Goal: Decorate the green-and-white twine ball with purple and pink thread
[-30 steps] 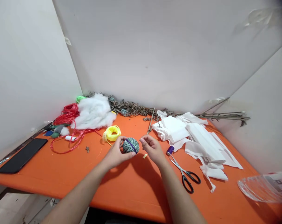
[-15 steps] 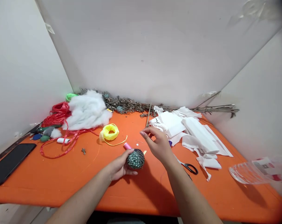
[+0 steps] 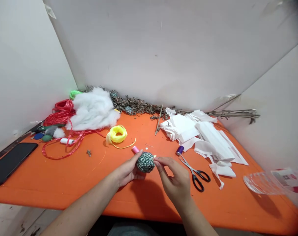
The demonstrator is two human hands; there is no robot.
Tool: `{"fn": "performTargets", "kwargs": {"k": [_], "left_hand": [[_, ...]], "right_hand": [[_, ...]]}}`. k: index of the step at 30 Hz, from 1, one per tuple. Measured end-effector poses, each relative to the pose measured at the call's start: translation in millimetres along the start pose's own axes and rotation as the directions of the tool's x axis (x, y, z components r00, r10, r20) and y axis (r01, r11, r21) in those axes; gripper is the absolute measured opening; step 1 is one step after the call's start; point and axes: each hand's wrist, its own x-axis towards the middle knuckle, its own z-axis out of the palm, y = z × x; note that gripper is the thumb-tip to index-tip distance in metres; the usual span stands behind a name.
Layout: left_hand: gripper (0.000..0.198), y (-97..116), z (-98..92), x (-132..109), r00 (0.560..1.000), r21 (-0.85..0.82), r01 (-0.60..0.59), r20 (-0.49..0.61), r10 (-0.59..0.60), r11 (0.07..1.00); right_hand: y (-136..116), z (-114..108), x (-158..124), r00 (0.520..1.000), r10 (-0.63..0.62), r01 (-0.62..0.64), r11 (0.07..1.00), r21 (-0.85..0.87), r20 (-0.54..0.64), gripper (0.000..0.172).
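Right hand (image 3: 176, 178) brought back from over the white cloth (image 3: 185, 127); its fingertips are now set against the yarn ball (image 3: 145, 162), left of the scissors (image 3: 195, 172). Ball was gripped by the left hand (image 3: 128, 170) alone half a second ago. Purple band seen across the ball a second ago is no longer visible. Pink spool (image 3: 135, 149) uncovered behind the ball. Purple spool (image 3: 180, 150), briefly hidden by the right hand, exposed again above the scissors.

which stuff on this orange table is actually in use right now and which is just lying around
In use: green-and-white twine ball, held by left hand, pinched at its side by right hand.
Lying about: pink spool just behind it, purple spool, scissors, yellow ribbon coil, red ribbon, white stuffing, white cloth strips, phone, dry twigs.
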Motion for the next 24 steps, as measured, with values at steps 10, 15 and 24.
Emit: {"fn": "performTargets", "kwargs": {"k": [10,15,24], "left_hand": [[0.047,4,3.3,-2,1.0,-0.03,0.014,0.019,-0.014,0.999],[0.042,7,6.1,-4,1.0,-0.035,0.012,0.009,-0.012,0.999],[0.037,6,6.0,-4,1.0,-0.042,0.002,-0.01,-0.002,0.999]], "right_hand": [[5,-8,27,0.948,0.291,-0.274,0.952,0.135,-0.131,0.013],[6,-6,27,0.92,0.381,-0.35,0.905,0.242,-0.096,0.017],[8,-3,35,0.898,0.439,-0.409,0.85,0.332,-0.019,0.019]]}}
